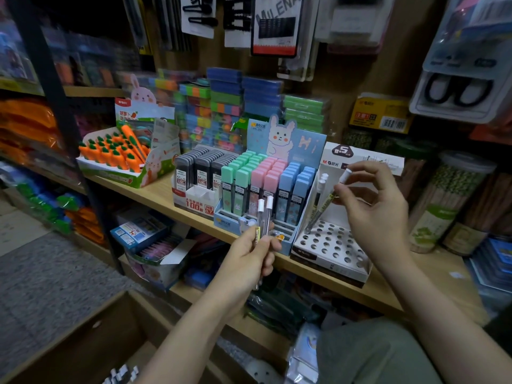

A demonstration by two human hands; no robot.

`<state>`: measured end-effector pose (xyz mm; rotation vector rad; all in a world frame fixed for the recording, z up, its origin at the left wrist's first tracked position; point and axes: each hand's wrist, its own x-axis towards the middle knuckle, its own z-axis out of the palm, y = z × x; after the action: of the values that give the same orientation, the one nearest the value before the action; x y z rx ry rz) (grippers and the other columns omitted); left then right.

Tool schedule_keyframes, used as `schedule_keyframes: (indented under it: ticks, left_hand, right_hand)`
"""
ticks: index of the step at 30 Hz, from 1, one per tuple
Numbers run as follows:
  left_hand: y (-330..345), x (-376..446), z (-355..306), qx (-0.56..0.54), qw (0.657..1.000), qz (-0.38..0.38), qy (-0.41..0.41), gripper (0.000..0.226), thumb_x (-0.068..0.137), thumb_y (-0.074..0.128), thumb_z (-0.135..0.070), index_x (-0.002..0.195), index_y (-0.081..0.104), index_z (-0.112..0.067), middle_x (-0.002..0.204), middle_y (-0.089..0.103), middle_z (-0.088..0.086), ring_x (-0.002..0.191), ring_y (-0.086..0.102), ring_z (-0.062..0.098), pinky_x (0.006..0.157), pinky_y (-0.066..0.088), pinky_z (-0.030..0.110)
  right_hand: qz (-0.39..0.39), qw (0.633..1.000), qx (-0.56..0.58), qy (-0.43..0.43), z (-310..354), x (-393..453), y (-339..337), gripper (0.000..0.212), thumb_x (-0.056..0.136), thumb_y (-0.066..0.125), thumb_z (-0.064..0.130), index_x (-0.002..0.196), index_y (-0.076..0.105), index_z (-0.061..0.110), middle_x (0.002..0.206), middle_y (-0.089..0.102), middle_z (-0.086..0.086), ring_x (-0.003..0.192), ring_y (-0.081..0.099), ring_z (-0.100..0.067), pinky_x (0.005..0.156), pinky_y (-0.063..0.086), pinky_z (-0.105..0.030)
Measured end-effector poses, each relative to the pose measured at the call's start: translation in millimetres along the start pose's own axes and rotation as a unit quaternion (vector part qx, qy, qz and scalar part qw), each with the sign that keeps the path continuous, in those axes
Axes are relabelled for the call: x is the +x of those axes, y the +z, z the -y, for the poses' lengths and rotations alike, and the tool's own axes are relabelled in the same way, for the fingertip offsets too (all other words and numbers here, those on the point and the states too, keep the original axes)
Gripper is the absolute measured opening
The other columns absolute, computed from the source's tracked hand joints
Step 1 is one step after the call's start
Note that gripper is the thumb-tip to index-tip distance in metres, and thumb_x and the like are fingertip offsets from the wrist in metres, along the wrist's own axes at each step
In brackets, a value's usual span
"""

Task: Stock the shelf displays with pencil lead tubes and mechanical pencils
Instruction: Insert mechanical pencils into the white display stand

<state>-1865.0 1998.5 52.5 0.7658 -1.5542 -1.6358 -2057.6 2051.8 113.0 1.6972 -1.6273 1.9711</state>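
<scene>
My left hand [253, 257] grips two clear mechanical pencils [264, 217] with white caps, upright in front of the shelf. My right hand [371, 214] pinches another white-capped pencil [336, 189] near its top, slanted down toward the holes of the white display stand [332, 250]. Two pencils [320, 195] stand in the stand's back left holes. To the left is the blue rabbit display [277, 189] with green, pink and blue lead tubes. Further left, a box of black lead tubes [199, 173].
A carrot-pen display [119, 153] stands at the shelf's left. Jars of pencils [448, 200] are at the right. Stacked colourful boxes [221, 106] line the back. An open cardboard box [91, 345] lies below me. The wooden shelf edge [327, 284] runs diagonally.
</scene>
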Motion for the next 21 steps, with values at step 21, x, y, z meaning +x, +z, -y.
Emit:
schedule_keyframes:
  ticks: [21]
  left_hand:
    - [4.5, -8.0, -2.1, 0.027, 1.0, 0.001, 0.007, 0.023, 0.102, 0.045, -0.022, 0.105, 0.068, -0.02, 0.062, 0.054, -0.01, 0.061, 0.049, 0.009, 0.061, 0.043, 0.021]
  right_hand:
    - [0.05, 0.988, -0.148, -0.006, 10.7, -5.9, 12.5, 0.024, 0.086, 0.073, 0.015, 0.104, 0.062, 0.027, 0.083, 0.062, 0.02, 0.083, 0.064, 0.007, 0.071, 0.052, -0.008]
